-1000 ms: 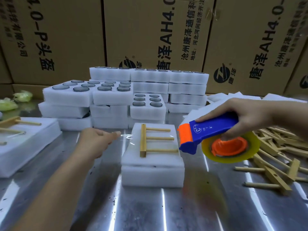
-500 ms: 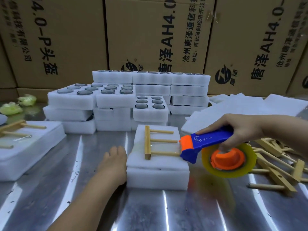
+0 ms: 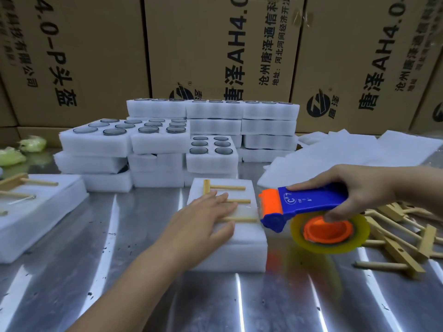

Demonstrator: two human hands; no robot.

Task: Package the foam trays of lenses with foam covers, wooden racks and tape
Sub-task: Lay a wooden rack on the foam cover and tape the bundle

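On the steel table (image 3: 143, 295) the foam stack (image 3: 230, 257) sits centred, its wooden rack (image 3: 227, 188) pointing 3 prongs rightward. The left hand (image 3: 203, 219) presses flat on it, fingers straight. The right hand (image 3: 359, 190) grips the tape dispenser (image 3: 304, 204) at the stack's right edge.

The left hand (image 3: 203, 219) lies flat, fingers straight, on the wooden rack (image 3: 227, 187) atop the covered foam stack (image 3: 230, 256) on the metal table (image 3: 119, 271). The right hand (image 3: 359, 190) grips the blue tape dispenser (image 3: 309, 202), its orange nose at the stack's right edge, with the tape roll (image 3: 332, 248) beneath. Trays of lenses (image 3: 211, 161) are stacked behind, and loose racks (image 3: 398, 251) lie to the right.
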